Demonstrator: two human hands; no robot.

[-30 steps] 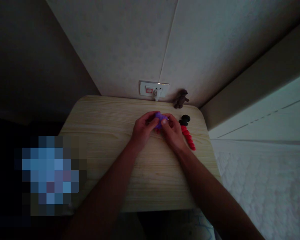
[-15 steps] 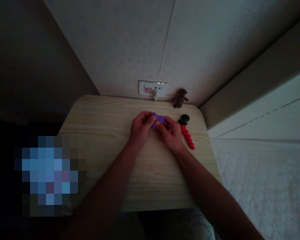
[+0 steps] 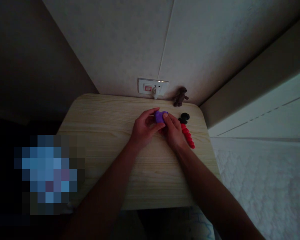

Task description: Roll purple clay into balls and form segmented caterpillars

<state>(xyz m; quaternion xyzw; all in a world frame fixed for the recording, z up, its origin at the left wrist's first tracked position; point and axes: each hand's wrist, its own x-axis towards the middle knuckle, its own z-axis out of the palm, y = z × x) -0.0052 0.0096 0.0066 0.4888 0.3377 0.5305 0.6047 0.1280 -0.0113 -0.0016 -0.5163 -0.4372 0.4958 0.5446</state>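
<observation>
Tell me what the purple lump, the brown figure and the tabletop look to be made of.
Purple lump: probably soft modelling clay, matte; its rounded, uneven shape between the fingers suggests it.
Brown figure: perhaps clay too, or plastic; it is dark and smooth-looking, too dim to settle.
Tabletop: pale wood or wood-look laminate, low sheen, with long grain lines across it.
</observation>
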